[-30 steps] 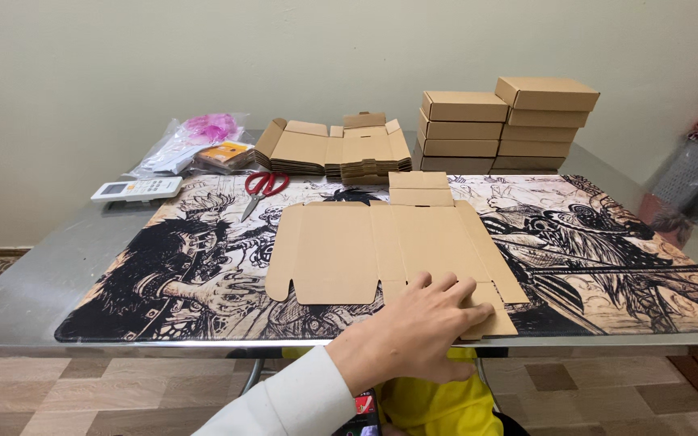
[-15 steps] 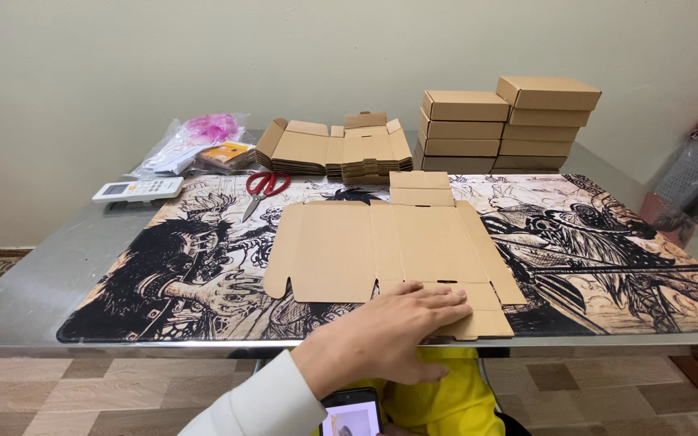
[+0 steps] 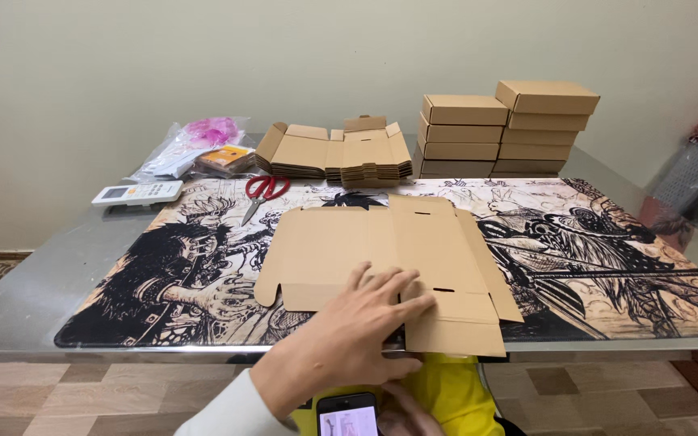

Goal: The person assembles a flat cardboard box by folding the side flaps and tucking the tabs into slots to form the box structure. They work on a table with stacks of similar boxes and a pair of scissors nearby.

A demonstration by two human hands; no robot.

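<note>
- The left hand (image 3: 357, 323) lies flat with fingers spread on one unfolded cardboard box (image 3: 389, 254) at the near edge of the bench (image 3: 34, 291).
- The right hand (image 3: 401, 412) is low by a phone (image 3: 347, 416); I cannot tell its grip.
- Seven closed boxes (image 3: 506, 129) stand in two stacks.
- One pair of red scissors (image 3: 262, 194) lies beside a pile of flat boxes (image 3: 337, 153).

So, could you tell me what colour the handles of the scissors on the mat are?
Red, seen in the head view: the scissors lie on the printed mat.
</note>
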